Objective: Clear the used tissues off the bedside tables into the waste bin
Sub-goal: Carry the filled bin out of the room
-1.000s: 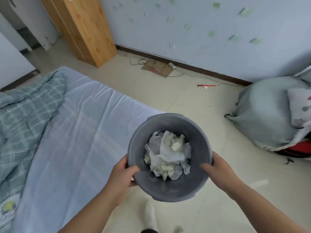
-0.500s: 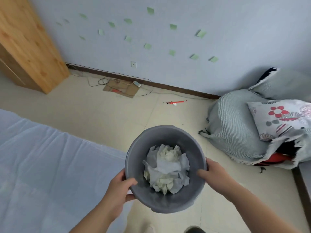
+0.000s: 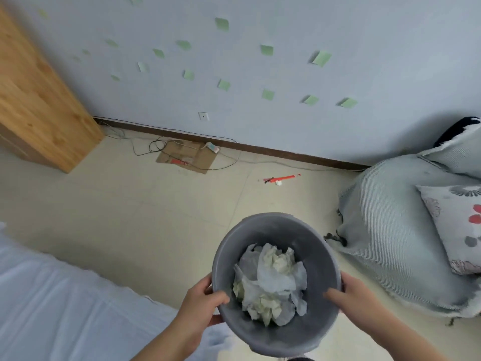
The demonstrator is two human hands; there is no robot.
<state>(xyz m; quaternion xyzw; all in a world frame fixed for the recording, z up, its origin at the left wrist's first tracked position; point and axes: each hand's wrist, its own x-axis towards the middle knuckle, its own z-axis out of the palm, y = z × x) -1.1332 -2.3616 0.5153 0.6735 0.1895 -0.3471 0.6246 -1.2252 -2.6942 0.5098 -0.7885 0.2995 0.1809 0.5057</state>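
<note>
A round grey waste bin (image 3: 273, 230) is held up in front of me, above the floor by the bed's corner. Crumpled white and pale yellow used tissues (image 3: 270, 280) fill its bottom. My left hand (image 3: 200, 303) grips the bin's left rim, thumb hooked over the edge. On the opposite side my right hand (image 3: 351, 295) grips the right rim, thumb inside. No bedside table is in view.
A bed with a pale blue sheet (image 3: 65, 308) lies at lower left. A grey fabric heap (image 3: 390, 230) with a floral pillow (image 3: 458, 225) sits on the right. A wooden cabinet (image 3: 39, 100), cardboard with cables (image 3: 187, 157) and a red pen (image 3: 282, 177) lie by the wall.
The view has swung right, away from the bed and toward the wall and fabric heap. Both hands kept hold of the bin, which moved along with me.
</note>
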